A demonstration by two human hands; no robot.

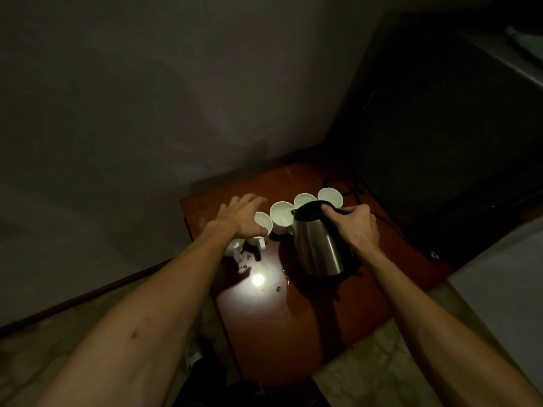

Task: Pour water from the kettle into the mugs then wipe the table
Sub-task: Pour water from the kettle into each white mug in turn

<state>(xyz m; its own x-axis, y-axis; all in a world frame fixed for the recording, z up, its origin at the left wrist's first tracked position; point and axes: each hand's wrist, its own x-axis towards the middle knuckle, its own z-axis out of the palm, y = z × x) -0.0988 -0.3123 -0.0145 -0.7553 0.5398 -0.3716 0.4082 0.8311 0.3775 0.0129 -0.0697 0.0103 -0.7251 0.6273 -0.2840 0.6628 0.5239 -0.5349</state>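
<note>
A steel kettle with a black lid and handle is tilted to the left, its spout over a white mug. My right hand grips the kettle's handle from above. Several white mugs stand in a curved row on the small reddish wooden table. My left hand rests over the two leftmost mugs, its thumb at the rim of one mug; the other mug is mostly hidden under the wrist. Two more mugs stand behind the kettle.
Spilled water and small drops lie on the table in front of the kettle, beside a bright light reflection. A black cord runs off the table's far right. A wall stands behind; dark furniture rises to the right.
</note>
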